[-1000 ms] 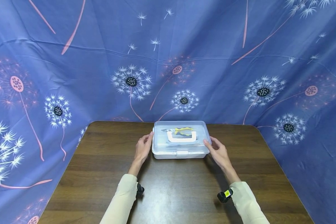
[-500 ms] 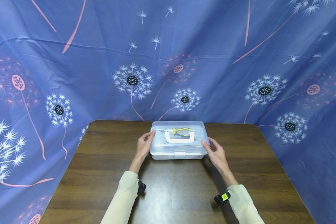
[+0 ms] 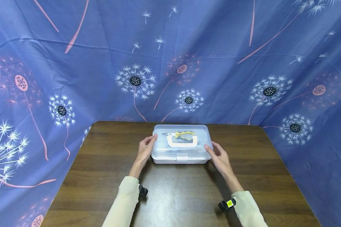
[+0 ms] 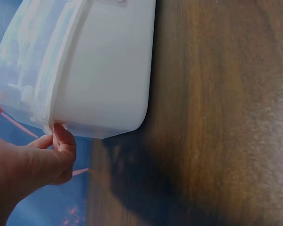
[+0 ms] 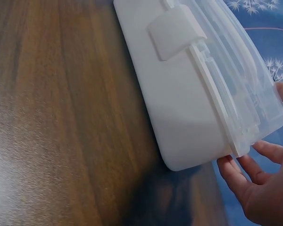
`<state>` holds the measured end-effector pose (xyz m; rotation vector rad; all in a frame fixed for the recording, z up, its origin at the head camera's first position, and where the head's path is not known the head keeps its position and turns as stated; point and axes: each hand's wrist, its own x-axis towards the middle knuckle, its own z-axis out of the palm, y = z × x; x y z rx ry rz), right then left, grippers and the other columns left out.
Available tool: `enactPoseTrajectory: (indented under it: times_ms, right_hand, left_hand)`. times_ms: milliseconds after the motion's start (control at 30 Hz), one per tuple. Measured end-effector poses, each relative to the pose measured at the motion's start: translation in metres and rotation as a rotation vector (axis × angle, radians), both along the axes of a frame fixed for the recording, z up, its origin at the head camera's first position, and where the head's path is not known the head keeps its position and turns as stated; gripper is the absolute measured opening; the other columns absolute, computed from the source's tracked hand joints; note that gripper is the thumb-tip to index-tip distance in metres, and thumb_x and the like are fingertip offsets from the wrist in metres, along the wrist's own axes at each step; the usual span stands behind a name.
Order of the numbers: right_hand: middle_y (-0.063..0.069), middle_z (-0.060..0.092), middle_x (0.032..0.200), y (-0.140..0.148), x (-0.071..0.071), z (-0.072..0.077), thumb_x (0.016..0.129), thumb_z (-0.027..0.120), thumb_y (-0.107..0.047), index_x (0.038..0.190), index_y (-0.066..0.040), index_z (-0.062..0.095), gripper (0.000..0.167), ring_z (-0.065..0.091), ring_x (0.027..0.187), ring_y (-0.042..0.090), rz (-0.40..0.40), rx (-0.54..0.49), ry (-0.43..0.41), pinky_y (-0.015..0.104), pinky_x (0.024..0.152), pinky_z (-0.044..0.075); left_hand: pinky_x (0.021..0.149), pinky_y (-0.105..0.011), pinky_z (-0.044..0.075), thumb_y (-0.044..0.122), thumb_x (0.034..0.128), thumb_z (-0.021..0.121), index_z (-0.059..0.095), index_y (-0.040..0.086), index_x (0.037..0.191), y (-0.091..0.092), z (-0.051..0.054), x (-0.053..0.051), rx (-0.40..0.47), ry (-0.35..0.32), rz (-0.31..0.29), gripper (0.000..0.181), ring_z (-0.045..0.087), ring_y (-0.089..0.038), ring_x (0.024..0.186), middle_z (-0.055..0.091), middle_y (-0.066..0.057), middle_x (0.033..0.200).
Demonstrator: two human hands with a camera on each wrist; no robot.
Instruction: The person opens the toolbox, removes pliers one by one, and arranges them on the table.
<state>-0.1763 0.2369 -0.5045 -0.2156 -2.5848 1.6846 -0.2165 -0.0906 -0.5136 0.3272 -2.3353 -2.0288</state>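
Two hands: both are gripping one plastic box (image 3: 165,161), one at each end.
Left hand (image 3: 144,149): is pinching the box's left end, the thumb lying along the lid's edge; in the left wrist view its fingers are curling in at the rim.
Right hand (image 3: 221,159): is pinching the right end, the thumb resting over the edge of the lid; in the right wrist view the fingertips are touching the rim at the corner, fingers standing a little apart.
Box position: it is sitting upright on the worktop (image 3: 170,195), close to the far edge and between the hands, its long front facing the person.
Lid (image 3: 160,147): translucent, is covering the white base.
Handle (image 3: 182,145): white, is lying flat across the lid.
Latch (image 3: 182,158): white, is sitting midway along the front.
Pliers (image 3: 179,134): yellow and dark grips are showing through the lid, partly behind the handle; the layers beneath are blurring together.
Sleeves (image 3: 120,203): pale, are covering both forearms; a small black camera (image 3: 143,191) is riding at each wrist.
Cloth (image 3: 102,72): blue, dandelion-printed, is hanging behind the worktop and along its sides.
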Motion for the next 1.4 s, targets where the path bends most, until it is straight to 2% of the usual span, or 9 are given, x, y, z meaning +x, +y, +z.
enactPoseTrajectory:
  times_ms: [133,367,533,867,1167,1400]
  right_hand:
    - [0.014,0.061,0.137,0.001,0.006,0.001,0.099,0.065,-0.049,0.147,-0.010,0.054,0.063,0.058,0.116,0.027,0.000,0.000,0.005,0.024,0.089,0.046]
    - [0.013,0.063,0.134,0.002,0.017,-0.003,0.099,0.066,-0.047,0.146,-0.010,0.056,0.061,0.060,0.109,0.022,-0.015,0.005,0.014,0.022,0.082,0.049]
    - [0.015,0.063,0.134,0.002,0.027,-0.004,0.098,0.067,-0.047,0.146,-0.009,0.055,0.062,0.061,0.113,0.027,-0.026,0.013,0.011,0.022,0.083,0.049]
    - [0.015,0.064,0.132,0.002,0.046,-0.005,0.099,0.067,-0.045,0.146,-0.009,0.055,0.061,0.060,0.112,0.026,-0.044,0.027,0.009,0.019,0.084,0.048]
    - [0.013,0.061,0.133,0.001,0.065,-0.002,0.099,0.065,-0.048,0.148,-0.010,0.053,0.063,0.059,0.115,0.026,-0.044,0.044,-0.021,0.023,0.084,0.049]
    - [0.015,0.062,0.134,-0.003,0.078,-0.003,0.100,0.066,-0.042,0.147,-0.009,0.054,0.059,0.060,0.115,0.028,-0.063,0.045,0.003,0.021,0.085,0.048]
  left_hand:
    - [0.100,-0.044,0.047,0.049,0.0984,0.064,0.064,-0.002,0.133,0.000,0.000,0.006,0.004,0.006,-0.007,0.062,0.059,-0.030,0.114,0.066,-0.019,0.123]
    - [0.101,-0.043,0.046,0.047,0.0982,0.066,0.064,-0.002,0.132,0.001,0.000,0.017,0.029,0.008,0.001,0.060,0.060,-0.030,0.113,0.066,-0.019,0.122]
    - [0.101,-0.043,0.047,0.046,0.0986,0.065,0.064,-0.003,0.132,0.001,0.000,0.024,0.016,0.013,-0.001,0.059,0.060,-0.029,0.112,0.066,-0.018,0.122]
    - [0.094,-0.036,0.047,0.045,0.0994,0.064,0.062,-0.004,0.134,0.002,-0.001,0.043,0.004,0.012,-0.006,0.060,0.059,-0.027,0.109,0.065,-0.017,0.122]
    - [0.088,-0.034,0.047,0.042,0.0999,0.064,0.062,-0.005,0.134,0.004,-0.001,0.062,-0.023,0.026,0.016,0.059,0.059,-0.025,0.102,0.061,-0.018,0.121]
    - [0.084,-0.032,0.046,0.044,0.0999,0.064,0.061,-0.004,0.136,0.002,-0.004,0.073,-0.043,0.010,0.018,0.060,0.057,-0.022,0.098,0.061,-0.016,0.123]
